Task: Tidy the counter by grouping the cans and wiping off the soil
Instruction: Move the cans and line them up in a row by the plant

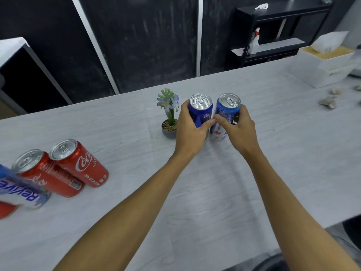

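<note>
Head view: Pepsi can [202, 114] in left grip [190, 133], Coca-Cola can [84, 163] aside.

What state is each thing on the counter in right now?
dark blue can: upright, gripped by the left hand.
blue-and-white can: upright, gripped by the right hand.
red Coca-Cola can and second red can: upright, side by side, unheld.
Revive can: blurred, at the left edge, unheld.
potted plant: upright, beside the dark blue can.
pale clumps: lying on the counter, far right.
tissue box: tissue sticking out.
</note>
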Demonstrator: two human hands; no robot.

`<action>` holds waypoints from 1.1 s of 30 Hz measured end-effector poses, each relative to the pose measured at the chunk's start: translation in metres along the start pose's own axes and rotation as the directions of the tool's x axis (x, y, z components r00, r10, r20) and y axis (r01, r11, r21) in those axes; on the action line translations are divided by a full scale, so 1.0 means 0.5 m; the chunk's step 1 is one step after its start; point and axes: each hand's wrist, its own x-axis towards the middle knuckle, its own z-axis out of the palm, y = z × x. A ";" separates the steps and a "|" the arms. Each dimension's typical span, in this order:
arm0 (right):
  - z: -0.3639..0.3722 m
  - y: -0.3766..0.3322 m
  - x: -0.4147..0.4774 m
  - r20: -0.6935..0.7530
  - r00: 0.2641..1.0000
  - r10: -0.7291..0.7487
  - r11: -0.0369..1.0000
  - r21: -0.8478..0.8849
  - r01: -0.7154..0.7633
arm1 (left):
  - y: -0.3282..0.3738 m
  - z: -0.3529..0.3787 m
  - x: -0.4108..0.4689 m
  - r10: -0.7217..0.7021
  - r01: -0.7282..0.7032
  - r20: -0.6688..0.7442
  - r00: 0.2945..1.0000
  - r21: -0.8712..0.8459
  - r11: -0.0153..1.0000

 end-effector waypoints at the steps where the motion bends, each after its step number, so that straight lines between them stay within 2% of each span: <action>1: 0.000 -0.004 -0.009 0.001 1.000 -0.007 1.000 -0.005 0.007 | 0.003 -0.006 -0.011 0.007 -0.007 -0.001 1.000 -0.009 1.000; 9: 0.044 -0.045 -0.088 0.056 0.998 -0.025 1.000 -0.005 0.025 | 0.003 -0.107 -0.088 0.009 -0.009 -0.033 0.999 -0.018 1.000; 22: 0.223 -0.112 -0.193 0.223 0.973 -0.062 0.998 0.036 0.055 | -0.025 -0.332 -0.162 -0.024 0.036 -0.204 0.979 0.055 0.998; 33: 0.307 -0.133 -0.211 0.275 0.959 -0.069 0.997 0.004 0.071 | -0.043 -0.381 -0.178 -0.013 0.042 -0.251 0.968 0.112 0.993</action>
